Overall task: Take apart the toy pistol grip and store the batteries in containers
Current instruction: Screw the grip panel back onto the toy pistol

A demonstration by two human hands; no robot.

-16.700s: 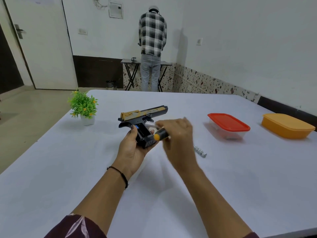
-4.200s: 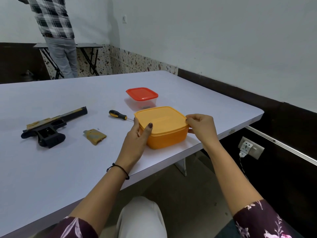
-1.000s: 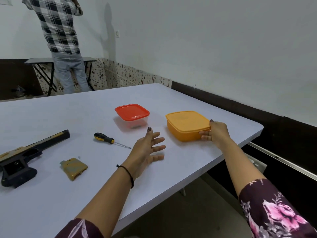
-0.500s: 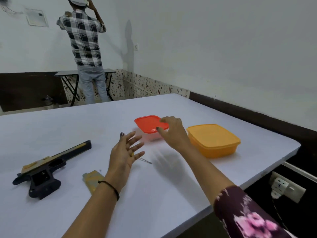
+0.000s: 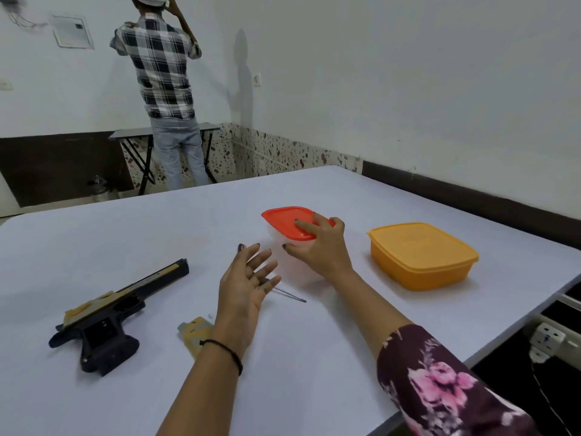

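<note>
Red-lidded container (image 5: 283,220) is tilting, clasped by the right hand (image 5: 317,247) beside the orange container (image 5: 421,256), risking slipping; left hand (image 5: 248,284) spread, empty.

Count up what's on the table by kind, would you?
Tubs: 2, red-lidded tub and orange tub
Pistol: 1
Grip cover: 1
Screwdriver: 1
White speck: 1
Total: 6

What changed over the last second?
The right hand let go of the orange container, moved left and now grips the red-lidded container by its lid and side. The left hand stays open above the screwdriver. The toy pistol, grip cover and orange container lie where they were.
</note>
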